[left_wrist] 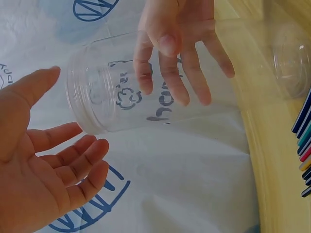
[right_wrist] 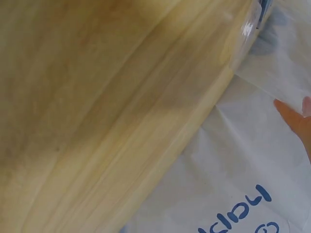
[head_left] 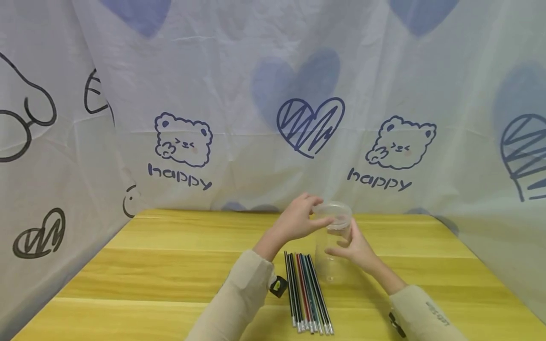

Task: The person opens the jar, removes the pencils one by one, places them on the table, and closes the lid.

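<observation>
A tall clear plastic jar (head_left: 327, 265) stands upright on the wooden table, its round ridged top (head_left: 340, 221) uppermost. My right hand (head_left: 359, 248) grips the jar's upper body from the right, thumb in front; in the left wrist view, its fingers (left_wrist: 182, 87) show against the clear wall. At the left of the jar's top is my left hand (head_left: 298, 218), thumb and fingers spread around the rim. The left wrist view shows that thumb apart from the rim, with the forefinger's tip right at the edge. Several pencils (head_left: 304, 291), black, red and teal, lie side by side before the jar.
The yellow wood-grain table (head_left: 162, 274) runs back to a pale hanging cloth (head_left: 247, 175) printed with hearts, bears and "happy". More printed cloth (head_left: 51, 184) closes off the left side. A dark wrist device (head_left: 278, 286) at my left cuff overlaps the pencils' left edge.
</observation>
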Available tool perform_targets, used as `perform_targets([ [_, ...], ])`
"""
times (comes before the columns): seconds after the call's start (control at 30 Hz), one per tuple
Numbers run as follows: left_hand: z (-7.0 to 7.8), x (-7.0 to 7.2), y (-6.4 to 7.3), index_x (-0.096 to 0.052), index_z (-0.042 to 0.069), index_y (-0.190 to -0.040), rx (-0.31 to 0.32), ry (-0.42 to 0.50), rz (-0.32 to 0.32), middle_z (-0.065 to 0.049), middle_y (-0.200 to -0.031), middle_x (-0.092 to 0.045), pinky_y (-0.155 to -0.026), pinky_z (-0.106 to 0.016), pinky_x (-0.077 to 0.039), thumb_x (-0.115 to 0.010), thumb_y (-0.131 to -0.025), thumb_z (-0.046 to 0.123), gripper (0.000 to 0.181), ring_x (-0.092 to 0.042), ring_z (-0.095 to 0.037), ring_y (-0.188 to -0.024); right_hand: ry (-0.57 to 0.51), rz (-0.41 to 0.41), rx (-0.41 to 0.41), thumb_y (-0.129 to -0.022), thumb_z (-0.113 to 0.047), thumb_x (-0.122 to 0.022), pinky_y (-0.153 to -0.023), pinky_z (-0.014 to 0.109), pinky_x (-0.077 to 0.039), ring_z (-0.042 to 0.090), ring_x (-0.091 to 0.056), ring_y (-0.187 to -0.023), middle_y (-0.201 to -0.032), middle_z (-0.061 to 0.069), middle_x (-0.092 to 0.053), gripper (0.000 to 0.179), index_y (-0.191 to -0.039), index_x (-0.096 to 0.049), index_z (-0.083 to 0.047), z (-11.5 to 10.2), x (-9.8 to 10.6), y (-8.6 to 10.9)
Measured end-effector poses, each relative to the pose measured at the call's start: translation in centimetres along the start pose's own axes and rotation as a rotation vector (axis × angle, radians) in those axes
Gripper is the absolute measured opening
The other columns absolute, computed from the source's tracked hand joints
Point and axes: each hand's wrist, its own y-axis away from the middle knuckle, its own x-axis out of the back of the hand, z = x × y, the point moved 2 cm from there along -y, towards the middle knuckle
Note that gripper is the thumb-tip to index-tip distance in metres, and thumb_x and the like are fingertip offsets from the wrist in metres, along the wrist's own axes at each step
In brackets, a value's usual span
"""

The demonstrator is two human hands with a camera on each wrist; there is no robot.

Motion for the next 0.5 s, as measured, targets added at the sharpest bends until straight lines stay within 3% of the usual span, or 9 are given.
perform_targets([
  [0.27, -0.37, 0.04, 0.18, -0.054, 0.001, -0.117, -0.003, 0.053, 0.042, -0.009, -0.107, -0.055, -0.069, -0.021, -0.046, -0.062, -0.084, 0.031, 0.045, -0.053, -0.019, -0.088, -0.037, 0.046, -0.027, -0.07, 0.008, -0.068, -0.09, 0.062, -0.03, 0.047, -0.039, -0.112, -0.128, 0.029, -0.035, 0.093, -0.14, -0.008, -0.006, 0.1, -0.03, -0.16],
  [0.5, -0.83, -0.16, 0.52, -0.058, 0.003, -0.111, -0.004, 0.067, 0.06, -0.008, -0.103, -0.057, -0.07, -0.022, -0.045, -0.062, -0.085, 0.028, 0.037, -0.053, -0.018, -0.086, -0.031, 0.041, -0.029, -0.072, 0.006, -0.067, -0.09, 0.063, -0.027, 0.049, -0.033, -0.116, -0.133, 0.031, -0.03, 0.091, -0.14, -0.007, -0.005, 0.31, 0.0, -0.17],
])
